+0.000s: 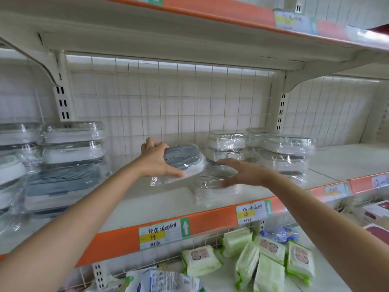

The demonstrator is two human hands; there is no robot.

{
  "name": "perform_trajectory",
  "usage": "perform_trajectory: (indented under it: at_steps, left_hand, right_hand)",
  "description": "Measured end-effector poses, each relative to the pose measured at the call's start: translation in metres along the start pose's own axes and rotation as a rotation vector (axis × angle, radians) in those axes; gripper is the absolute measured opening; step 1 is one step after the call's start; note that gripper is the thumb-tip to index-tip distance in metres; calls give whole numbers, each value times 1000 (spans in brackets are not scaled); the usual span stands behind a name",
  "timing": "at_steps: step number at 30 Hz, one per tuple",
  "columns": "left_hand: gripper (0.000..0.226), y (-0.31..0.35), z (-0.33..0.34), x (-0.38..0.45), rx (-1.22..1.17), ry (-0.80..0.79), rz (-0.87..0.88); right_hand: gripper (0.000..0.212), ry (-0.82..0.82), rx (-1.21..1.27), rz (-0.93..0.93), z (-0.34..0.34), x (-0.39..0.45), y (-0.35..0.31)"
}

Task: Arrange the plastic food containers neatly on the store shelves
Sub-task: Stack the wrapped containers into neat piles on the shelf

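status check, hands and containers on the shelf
Left hand grips grey-lidded container, tilted. Right hand open over clear container. Wrapped stacks flank both sides; middle shelf bare.

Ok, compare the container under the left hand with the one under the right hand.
The grey-lidded container is tilted, gripped by the left hand; the clear container lies flat beneath the open right hand. The first shows a dark lid, the second looks mostly transparent. Both are plastic-wrapped.

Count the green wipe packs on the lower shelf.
6 in view. One lies left, one at the back, one stands in the middle, one behind it, one in front, one at right. More may be hidden.
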State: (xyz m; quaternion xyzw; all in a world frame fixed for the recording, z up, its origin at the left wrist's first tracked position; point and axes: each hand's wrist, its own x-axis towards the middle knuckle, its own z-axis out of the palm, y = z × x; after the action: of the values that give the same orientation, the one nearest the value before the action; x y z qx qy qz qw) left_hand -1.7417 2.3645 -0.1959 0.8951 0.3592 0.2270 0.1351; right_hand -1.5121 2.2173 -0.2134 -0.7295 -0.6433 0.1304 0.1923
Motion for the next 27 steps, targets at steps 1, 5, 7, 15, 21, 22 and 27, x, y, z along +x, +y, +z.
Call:
perform_trajectory:
  at_steps: [1, 5, 7, 15, 21, 22, 27]
  left_hand:
    - [83, -8, -6, -5, 22, -6, -17]
    - [87, -21, -22, -25, 131, -59, 11]
    - [89, -22, -31, -30, 130, -28, 32]
    - [76, -37, -96, -60, -9, 237, 42]
    - [59, -87, -144, -103, 42, 152, -101]
    - [60, -94, -143, -108, 69, 131, -112]
    - [58, -116, -145, -119, 290, 95, -139]
  right_hand:
    - [85, -38, -65, -13, 5, 6, -2]
    - [100, -62, -324, 66, 15, 27, -9]
    - [99, 15, -353, 55, 15, 34, -17]
    - [82, 286, -31, -96, 22, 52, -66]
    - [73, 324, 205, -143, 24, 66, -98]
    - [72, 317, 229, -146, 25, 69, -104]
    - [67, 304, 229, -199, 26, 76, -141]
